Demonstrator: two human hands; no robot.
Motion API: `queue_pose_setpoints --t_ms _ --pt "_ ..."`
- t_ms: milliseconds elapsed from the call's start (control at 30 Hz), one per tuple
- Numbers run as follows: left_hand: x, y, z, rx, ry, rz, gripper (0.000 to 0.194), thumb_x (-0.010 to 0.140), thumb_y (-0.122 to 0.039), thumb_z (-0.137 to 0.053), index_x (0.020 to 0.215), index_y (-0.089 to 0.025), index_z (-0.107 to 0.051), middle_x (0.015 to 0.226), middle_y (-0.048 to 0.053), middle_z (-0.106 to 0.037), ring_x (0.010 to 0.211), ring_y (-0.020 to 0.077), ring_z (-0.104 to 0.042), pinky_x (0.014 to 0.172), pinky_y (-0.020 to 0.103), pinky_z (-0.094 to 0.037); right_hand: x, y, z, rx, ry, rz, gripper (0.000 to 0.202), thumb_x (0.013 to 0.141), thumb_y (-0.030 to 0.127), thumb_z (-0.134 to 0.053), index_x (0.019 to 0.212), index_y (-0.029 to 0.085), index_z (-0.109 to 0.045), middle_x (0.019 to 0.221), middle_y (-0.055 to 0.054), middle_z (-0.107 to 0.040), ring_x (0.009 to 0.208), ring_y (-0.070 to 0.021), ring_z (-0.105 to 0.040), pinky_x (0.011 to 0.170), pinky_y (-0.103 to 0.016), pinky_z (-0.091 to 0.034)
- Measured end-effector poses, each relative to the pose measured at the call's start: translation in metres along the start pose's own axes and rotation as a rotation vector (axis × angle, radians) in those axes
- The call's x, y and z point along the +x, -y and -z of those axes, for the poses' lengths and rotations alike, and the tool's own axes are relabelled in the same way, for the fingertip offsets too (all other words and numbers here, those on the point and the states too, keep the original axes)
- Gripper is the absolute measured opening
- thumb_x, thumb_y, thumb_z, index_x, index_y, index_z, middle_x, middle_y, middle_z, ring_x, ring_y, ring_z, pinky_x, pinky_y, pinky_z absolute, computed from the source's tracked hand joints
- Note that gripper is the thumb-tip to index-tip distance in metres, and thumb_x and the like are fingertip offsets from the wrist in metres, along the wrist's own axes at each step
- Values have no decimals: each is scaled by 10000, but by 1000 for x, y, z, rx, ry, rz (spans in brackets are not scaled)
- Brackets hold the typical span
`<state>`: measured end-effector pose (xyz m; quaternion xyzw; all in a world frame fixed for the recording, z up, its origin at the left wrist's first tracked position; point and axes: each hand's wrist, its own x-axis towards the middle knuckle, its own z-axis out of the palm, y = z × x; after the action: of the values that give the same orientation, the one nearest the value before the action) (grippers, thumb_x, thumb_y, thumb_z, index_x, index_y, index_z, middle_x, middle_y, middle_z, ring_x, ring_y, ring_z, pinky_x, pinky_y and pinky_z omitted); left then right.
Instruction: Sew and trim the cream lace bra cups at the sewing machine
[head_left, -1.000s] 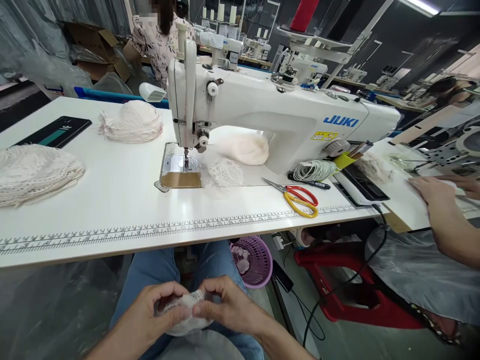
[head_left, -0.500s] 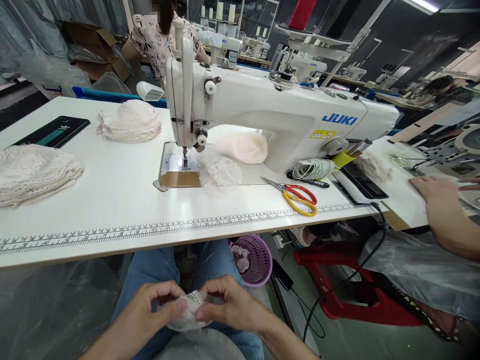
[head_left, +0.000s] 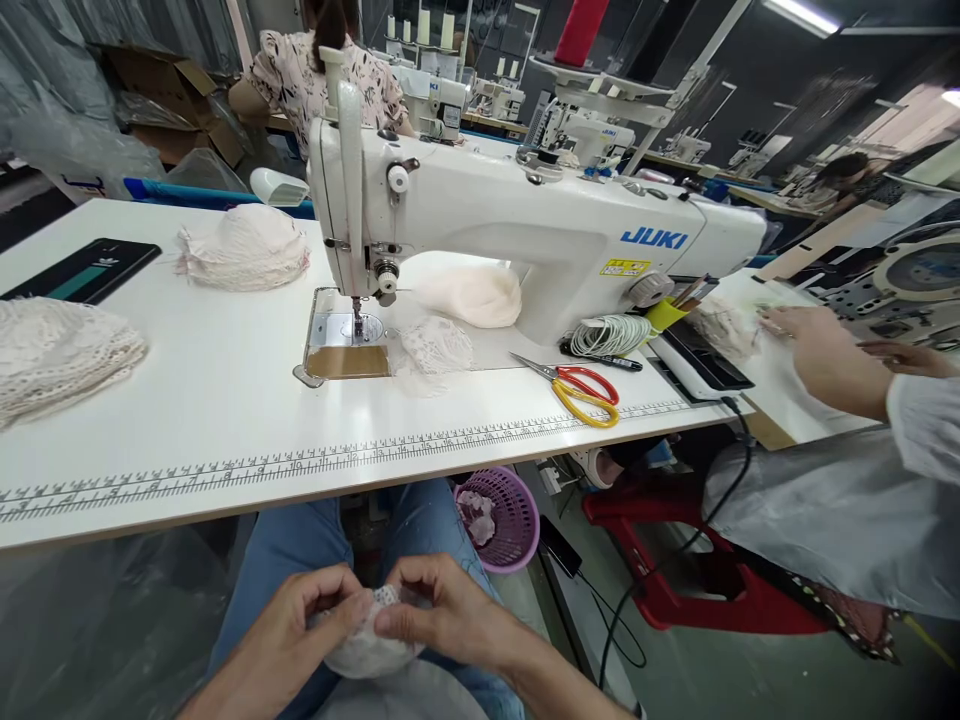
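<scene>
Over my lap, a small white lace cup piece [head_left: 367, 652] is pinched between both hands. My left hand [head_left: 311, 620] has thumb and fingers closed on its left side. Opposite it, my right hand [head_left: 442, 612] grips the upper right edge, thumb on top. The fingers cover part of the lace. On the table stands a white sewing machine [head_left: 480, 190]. Another lace piece [head_left: 439, 345] lies beside its needle plate [head_left: 349, 330], and a smooth cream cup [head_left: 484, 297] rests under the arm.
Stacks of lace cups [head_left: 64, 350] [head_left: 244, 248] and a dark phone [head_left: 86, 268] lie left. Scissors [head_left: 581, 393], a coiled cord [head_left: 611, 335] and a marker [head_left: 600, 356] lie right. Below the table edge stands a purple basket [head_left: 517, 520]. A co-worker's hand [head_left: 814, 345] is at far right.
My view has shifted slightly, so the table and machine appear farther left. The lace piece has turned a little between my fingers, its dotted edge now more covered. The co-worker's arm has moved.
</scene>
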<state>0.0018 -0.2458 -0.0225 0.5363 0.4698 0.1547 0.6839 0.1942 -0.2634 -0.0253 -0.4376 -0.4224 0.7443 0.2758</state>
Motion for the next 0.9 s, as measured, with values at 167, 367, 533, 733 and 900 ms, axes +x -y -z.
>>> queue_pose_setpoints --t_ms 167,367,533,733,900 --pt "-4 0 3 2 2 -10 498 814 -639 -510 688 -170 -614 630 -25 -459 613 145 -392 564 232 -305 2 -6 1 28 -13 -17 500 603 574 -779 689 140 -548 562 67 -453 525 -57 -372 487 -193 -271" --pt "-1 0 3 83 -29 -42 390 778 -534 -620 691 -164 -710 663 21 -623 672 182 -521 629 245 -379 1 -5 -1 31 -21 -26 492 604 573 -778 700 137 -572 570 60 -476 530 -60 -394 504 -193 -299" --pt "1 6 5 -91 -7 -23 487 713 -640 -661 674 -157 -707 649 16 -589 629 159 -502 576 237 -376 -3 -2 5 -29 35 -8 498 542 583 -799 665 140 -606 618 45 -524 586 -80 -433 571 -212 -345" --pt "0 7 3 -175 86 90 514 643 -658 -710 660 -145 -688 584 19 -585 555 137 -481 539 236 -373 -13 -4 17 -138 107 23 479 524 567 -813 658 141 -637 608 52 -502 588 -81 -397 561 -214 -316" --pt "2 7 -2 -85 77 39 534 695 -669 -655 655 -136 -663 582 7 -553 553 128 -447 535 231 -327 -8 -3 2 -128 32 -32 493 491 526 -844 672 151 -580 570 81 -430 555 -63 -343 490 -195 -250"
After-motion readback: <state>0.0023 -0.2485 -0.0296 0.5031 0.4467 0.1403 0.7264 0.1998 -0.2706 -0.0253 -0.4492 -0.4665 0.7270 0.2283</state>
